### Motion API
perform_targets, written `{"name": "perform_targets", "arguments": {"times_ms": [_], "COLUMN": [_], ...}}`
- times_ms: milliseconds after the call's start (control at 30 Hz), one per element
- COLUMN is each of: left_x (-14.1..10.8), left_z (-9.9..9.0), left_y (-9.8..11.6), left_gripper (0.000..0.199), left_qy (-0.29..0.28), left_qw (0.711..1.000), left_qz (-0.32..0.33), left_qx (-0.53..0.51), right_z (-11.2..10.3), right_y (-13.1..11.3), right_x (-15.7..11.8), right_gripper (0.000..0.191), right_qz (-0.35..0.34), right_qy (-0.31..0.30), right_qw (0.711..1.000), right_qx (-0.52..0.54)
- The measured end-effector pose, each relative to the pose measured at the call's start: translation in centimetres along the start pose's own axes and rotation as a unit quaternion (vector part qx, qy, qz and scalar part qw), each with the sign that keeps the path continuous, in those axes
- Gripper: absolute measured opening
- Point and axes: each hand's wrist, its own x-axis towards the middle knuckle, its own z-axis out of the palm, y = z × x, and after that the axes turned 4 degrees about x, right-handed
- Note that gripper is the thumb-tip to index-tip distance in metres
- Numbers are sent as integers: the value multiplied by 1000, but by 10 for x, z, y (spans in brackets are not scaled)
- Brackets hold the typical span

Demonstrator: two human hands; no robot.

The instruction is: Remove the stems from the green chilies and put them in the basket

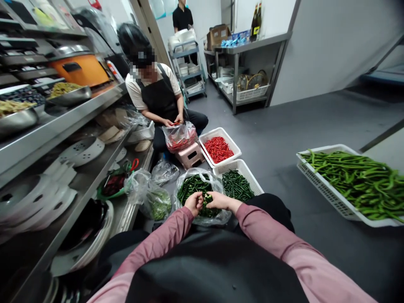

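My left hand and my right hand are close together above a clear plastic bag of dark green chilies. The right hand is closed around a few green chilies, whose ends show between the two hands. My left hand's fingers are pinched together beside them; what they hold, if anything, is too small to make out. Just beyond my right hand, a white basket holds more dark green chilies. To the left of my left hand lies a clear bag with pale green bits inside.
A co-worker sits opposite, handling red chilies over a bag on a pink stool. A white basket of red chilies stands nearby. Long green peppers fill a basket at right. Metal shelving runs along the left.
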Motion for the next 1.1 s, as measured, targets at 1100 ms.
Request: {"name": "perform_targets", "arguments": {"times_ms": [1100], "left_x": [-22], "left_z": [-12], "left_y": [-2], "left_gripper": [28], "left_qy": [100], "left_qw": [681], "left_qz": [174], "left_qx": [704], "right_z": [9], "right_y": [-19], "right_x": [-10], "right_gripper": [13], "right_qz": [152], "right_qy": [148], "right_qw": [972], "right_qx": [97]}}
